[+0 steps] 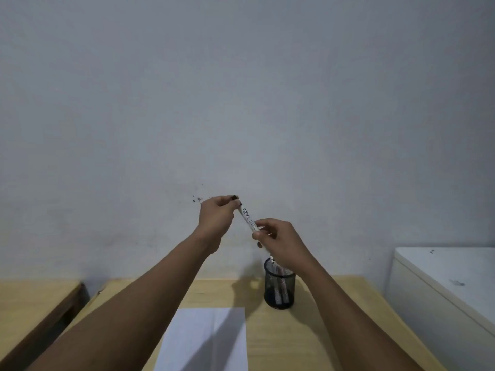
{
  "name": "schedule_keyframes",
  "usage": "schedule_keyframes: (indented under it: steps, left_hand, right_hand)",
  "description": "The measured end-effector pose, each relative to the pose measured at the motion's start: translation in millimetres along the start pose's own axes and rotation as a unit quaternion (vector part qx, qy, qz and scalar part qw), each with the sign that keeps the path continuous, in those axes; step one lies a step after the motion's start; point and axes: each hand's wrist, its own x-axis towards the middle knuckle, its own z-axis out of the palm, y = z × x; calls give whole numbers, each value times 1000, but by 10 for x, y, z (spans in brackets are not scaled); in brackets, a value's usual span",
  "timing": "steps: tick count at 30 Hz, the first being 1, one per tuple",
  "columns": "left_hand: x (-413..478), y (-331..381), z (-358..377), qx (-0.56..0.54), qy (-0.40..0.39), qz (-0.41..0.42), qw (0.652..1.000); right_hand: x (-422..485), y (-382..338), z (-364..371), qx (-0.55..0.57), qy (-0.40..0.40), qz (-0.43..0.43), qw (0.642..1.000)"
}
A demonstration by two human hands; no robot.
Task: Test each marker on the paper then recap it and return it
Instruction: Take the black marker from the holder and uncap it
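I hold a white marker (248,220) up in front of the wall, slanting from upper left to lower right. My left hand (217,218) pinches its upper end, where the black cap (234,197) shows between the fingertips. My right hand (278,240) grips the lower end of the barrel. Whether the cap is on or just off the tip I cannot tell. Below my right hand stands a black mesh cup (279,284) with other markers in it. A white sheet of paper (206,341) lies on the wooden table in front of me, partly under my arms' shadow.
The light wooden table (289,338) runs to the wall. A second wooden surface (32,303) lies to the left across a gap. A white cabinet (450,290) stands at the right, beside the table edge.
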Motion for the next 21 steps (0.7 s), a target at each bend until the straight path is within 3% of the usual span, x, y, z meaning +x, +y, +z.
schedule_keyframes:
  steps: [4, 7, 9, 11, 21]
  left_hand:
    - [-216, 245, -452, -44, 26, -49, 998]
    - [-403, 348, -731, -57, 15, -84, 995]
    - [-542, 398, -859, -69, -1, -97, 993]
    - [-671, 434, -950, -78, -13, -99, 992]
    - [-887, 578, -1264, -98, 21, -113, 988]
  right_hand:
    - [-151, -437, 65, 188, 51, 11, 981]
    - [-269, -761, 172, 423, 73, 43, 902]
    - [-334, -955, 302, 521, 61, 56, 850]
    - [-393, -1127, 438, 541, 47, 57, 838]
    - [-588, -1423, 755, 525, 18, 1, 851]
